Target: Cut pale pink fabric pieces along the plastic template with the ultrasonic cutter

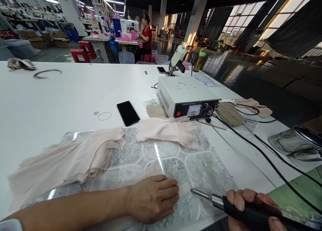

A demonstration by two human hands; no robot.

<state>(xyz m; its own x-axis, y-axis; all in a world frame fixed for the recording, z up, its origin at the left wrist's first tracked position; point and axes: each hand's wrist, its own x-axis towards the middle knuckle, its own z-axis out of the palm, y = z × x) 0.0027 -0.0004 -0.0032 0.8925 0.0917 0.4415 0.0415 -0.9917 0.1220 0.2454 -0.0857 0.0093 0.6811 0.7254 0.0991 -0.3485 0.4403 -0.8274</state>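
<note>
My left hand (152, 197) lies flat, fingers together, pressing a small pale pink fabric strip (183, 189) onto a glass plate (201, 170) over a patterned mat. My right hand (248, 207) grips a black handheld cutting tool (241, 212); its metal tip (198, 192) points at the strip's edge just right of my left fingers. A black cable (264, 155) runs from the tool to a white control box (187, 97). Two piles of pink fabric pieces lie on the plate, one at left (67, 160) and one at back (168, 128).
A black phone (128, 113), thin rings (104, 116) and a tan pad (229, 113) lie near the box. A small white machine (177, 58), another phone and a bottle (199, 60) stand further back. A metal dish (291, 143) sits at right. A person in red works at a distant table (146, 36).
</note>
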